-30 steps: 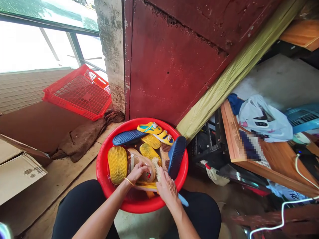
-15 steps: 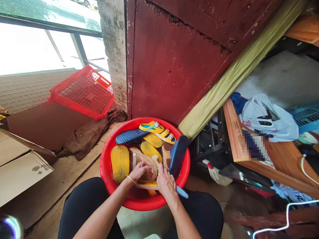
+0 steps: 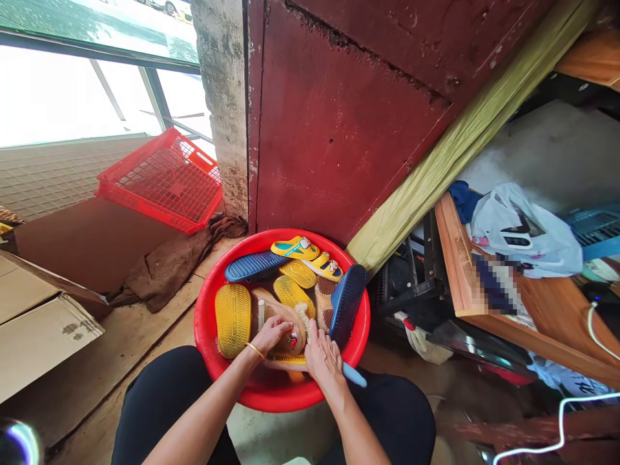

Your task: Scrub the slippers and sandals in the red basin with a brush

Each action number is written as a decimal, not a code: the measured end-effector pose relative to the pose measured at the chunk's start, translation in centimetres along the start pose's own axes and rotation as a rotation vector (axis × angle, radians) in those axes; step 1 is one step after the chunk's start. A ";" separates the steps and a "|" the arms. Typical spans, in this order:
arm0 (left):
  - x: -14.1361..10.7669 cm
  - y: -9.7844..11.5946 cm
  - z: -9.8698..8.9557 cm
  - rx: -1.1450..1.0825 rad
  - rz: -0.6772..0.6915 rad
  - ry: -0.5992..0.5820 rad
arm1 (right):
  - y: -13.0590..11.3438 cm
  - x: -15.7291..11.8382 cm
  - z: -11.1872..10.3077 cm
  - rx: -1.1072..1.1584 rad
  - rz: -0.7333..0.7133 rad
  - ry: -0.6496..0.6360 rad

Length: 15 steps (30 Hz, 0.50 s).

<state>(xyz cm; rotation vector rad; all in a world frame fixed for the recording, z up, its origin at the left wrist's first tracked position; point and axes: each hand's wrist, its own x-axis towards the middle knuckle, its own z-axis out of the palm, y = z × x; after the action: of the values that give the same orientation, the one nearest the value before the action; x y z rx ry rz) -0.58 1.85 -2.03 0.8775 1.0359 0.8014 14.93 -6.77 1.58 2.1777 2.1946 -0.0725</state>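
A beige slipper point(image 3: 276, 307) with a cherry decoration lies in the red basin point(image 3: 204, 332) between my knees. My left hand point(image 3: 272, 334) is closed on its near side, fingers partly hidden. My right hand point(image 3: 323, 352) is wrapped round a scrubbing brush point(image 3: 355, 375); its light-blue handle sticks out below the palm. The pale bristles sit against the slipper's right edge. Around them lie a yellow sole point(image 3: 233, 321), a second yellow sole point(image 3: 294, 294), a blue slipper point(image 3: 347, 302), another blue slipper point(image 3: 254, 265) and small yellow sandals point(image 3: 295, 247).
Behind the basin stands a dark red door point(image 3: 334, 142). To the left are a red plastic crate point(image 3: 165, 184), a brown cloth point(image 3: 162, 271) and cardboard point(image 3: 43, 342). On the right, a wooden shelf point(image 3: 557, 297) carries a white plastic bag point(image 3: 526, 229).
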 end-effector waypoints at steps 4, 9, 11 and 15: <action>-0.3 0.1 -0.1 -0.029 0.001 -0.027 | 0.0 0.0 0.0 -0.010 -0.010 0.007; -0.6 0.3 -0.2 -0.051 -0.008 -0.032 | 0.1 0.1 0.2 -0.008 -0.009 -0.005; -0.7 0.4 -0.2 -0.050 -0.017 -0.035 | 0.2 0.2 0.3 0.004 -0.004 -0.014; -0.9 0.5 -0.1 -0.057 -0.028 -0.047 | 0.2 0.2 0.5 0.023 0.001 -0.013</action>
<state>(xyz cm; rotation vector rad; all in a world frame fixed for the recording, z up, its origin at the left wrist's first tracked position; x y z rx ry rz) -1.04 1.33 -1.33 0.8282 0.9776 0.7797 15.14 -6.57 1.05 2.1834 2.1971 -0.1118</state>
